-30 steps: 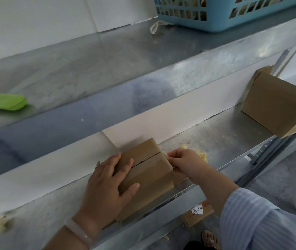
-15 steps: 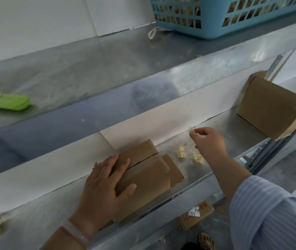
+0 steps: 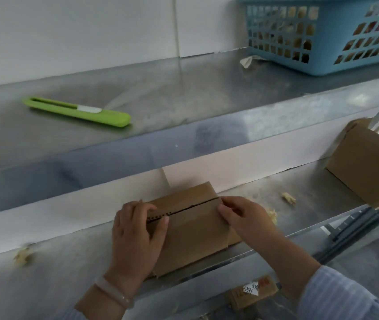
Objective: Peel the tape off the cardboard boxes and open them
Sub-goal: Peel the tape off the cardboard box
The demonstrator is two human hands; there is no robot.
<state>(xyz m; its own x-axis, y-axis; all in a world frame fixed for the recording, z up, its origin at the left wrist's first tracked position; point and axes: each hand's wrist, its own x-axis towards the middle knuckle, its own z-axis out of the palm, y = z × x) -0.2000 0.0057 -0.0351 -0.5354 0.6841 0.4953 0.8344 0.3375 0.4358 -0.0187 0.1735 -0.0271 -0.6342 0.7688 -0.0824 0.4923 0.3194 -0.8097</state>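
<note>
Cardboard box (image 3: 193, 227): small, brown, lying on the lower metal shelf (image 3: 322, 192) at its front edge, near the middle of the view. Top flaps down; a dark seam (image 3: 190, 207) runs along the top from left to right, with a row of small holes at its left end.

Left hand (image 3: 135, 236): over the box's left end, fingers bent onto the top at the seam, thumb on the front face; it grips the box. Pale bracelet (image 3: 112, 292) on that wrist.

Right hand (image 3: 246, 215): at the right end of the seam, thumb and forefinger pinched together on the box's corner. Cannot tell whether tape lies between them. Striped sleeve (image 3: 336, 296) on this arm.

Same shelf: crumpled tape scrap (image 3: 288, 198) just right of the hands, another scrap (image 3: 23, 255) well to the left, second cardboard box (image 3: 366, 167) at far right.

Upper shelf (image 3: 183, 93): green cutter (image 3: 77, 109) lying flat at left, blue basket (image 3: 322, 38) at right rear.

Below: a labelled box (image 3: 253, 292).
</note>
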